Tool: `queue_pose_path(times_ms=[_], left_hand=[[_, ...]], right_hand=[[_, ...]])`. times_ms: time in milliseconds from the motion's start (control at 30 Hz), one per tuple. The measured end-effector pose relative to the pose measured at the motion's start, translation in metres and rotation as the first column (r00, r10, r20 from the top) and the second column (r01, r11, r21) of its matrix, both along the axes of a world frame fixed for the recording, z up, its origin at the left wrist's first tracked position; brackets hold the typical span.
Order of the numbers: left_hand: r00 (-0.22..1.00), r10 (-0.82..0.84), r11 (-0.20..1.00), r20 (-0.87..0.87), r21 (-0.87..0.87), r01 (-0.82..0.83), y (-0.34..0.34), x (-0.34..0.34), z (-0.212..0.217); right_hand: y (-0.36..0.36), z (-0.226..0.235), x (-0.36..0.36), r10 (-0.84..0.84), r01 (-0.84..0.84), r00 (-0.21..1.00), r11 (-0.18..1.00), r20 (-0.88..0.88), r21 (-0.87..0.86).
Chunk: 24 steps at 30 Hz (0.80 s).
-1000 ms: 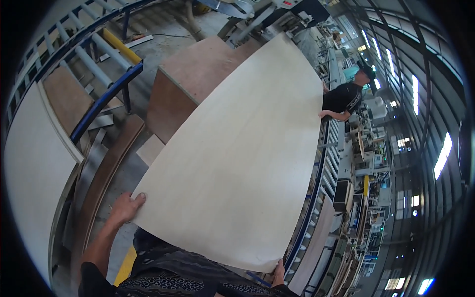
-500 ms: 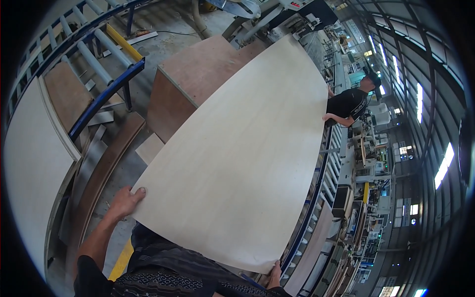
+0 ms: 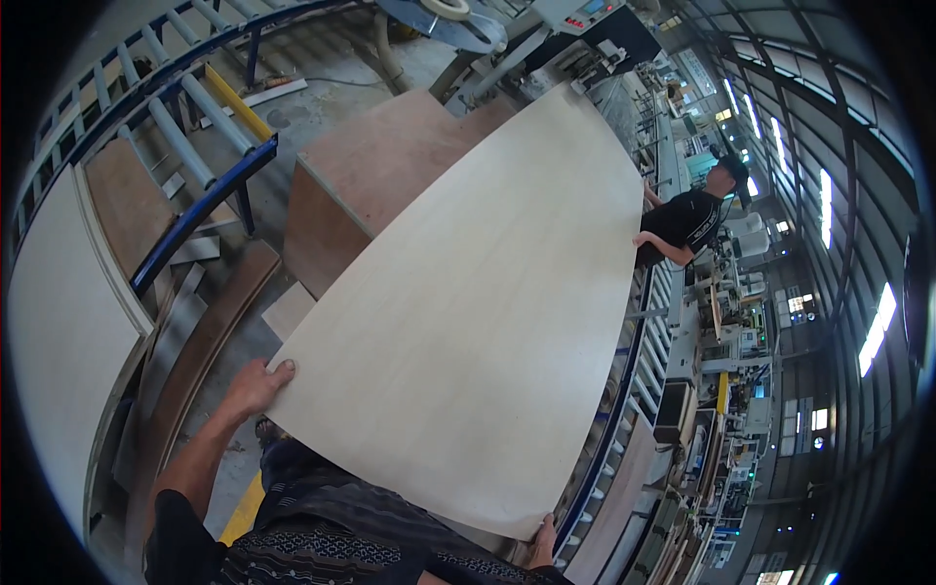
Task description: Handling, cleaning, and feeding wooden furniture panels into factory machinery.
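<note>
A large pale wooden panel (image 3: 468,302) stretches away from my body toward a machine at the far end. My left hand (image 3: 258,386) grips its near left corner, thumb on top and the other fingers hidden beneath. At the near right corner, my right hand (image 3: 543,542) holds the edge; most of its fingers are under the panel. A co-worker (image 3: 690,216) in black stands at the panel's far right side with both hands at its edge.
Left of the panel stands a reddish-brown wooden box (image 3: 331,219). Blue-framed rollers (image 3: 195,136) lie beyond it to the far left. Along the right runs another roller conveyor (image 3: 624,390). A machine (image 3: 585,49) stands at the far end, and a brown board (image 3: 210,351) lies at left.
The view has shifted slightly, and the panel's far end appears a little lower in the picture. Both my hands keep their hold on the corners.
</note>
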<state>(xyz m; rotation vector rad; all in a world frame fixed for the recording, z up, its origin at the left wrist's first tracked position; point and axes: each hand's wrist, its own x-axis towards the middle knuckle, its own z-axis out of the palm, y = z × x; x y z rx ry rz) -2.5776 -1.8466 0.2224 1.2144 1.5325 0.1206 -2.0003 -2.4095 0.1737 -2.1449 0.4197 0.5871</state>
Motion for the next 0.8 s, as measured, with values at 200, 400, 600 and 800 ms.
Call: queue_pose_path(times_ms=[200, 400, 600, 800], left_hand=[[0.999, 0.008, 0.998, 0.053, -0.067, -0.004, 0.021, 0.024, 0.002], [0.985, 0.063, 0.997, 0.162, -0.044, -0.056, 0.037, 0.045, -0.002], [0.836, 0.367, 0.873, 0.408, 0.159, -0.461, -0.004, 0.063, -0.017], [0.833, 0.301, 0.862, 0.465, 0.241, -0.446, 0.025, 0.077, -0.039]], right_hand=[[0.054, 0.001, 0.014, 0.008, -0.010, 1.000, 0.996, -0.021, -0.091], [0.048, -0.025, 0.076, 0.052, -0.055, 0.998, 0.996, -0.035, -0.074], [0.080, -0.037, 0.106, 0.063, -0.064, 0.997, 0.997, -0.042, -0.037], [0.117, -0.045, 0.130, 0.060, -0.059, 0.998, 0.996, 0.011, -0.064]])
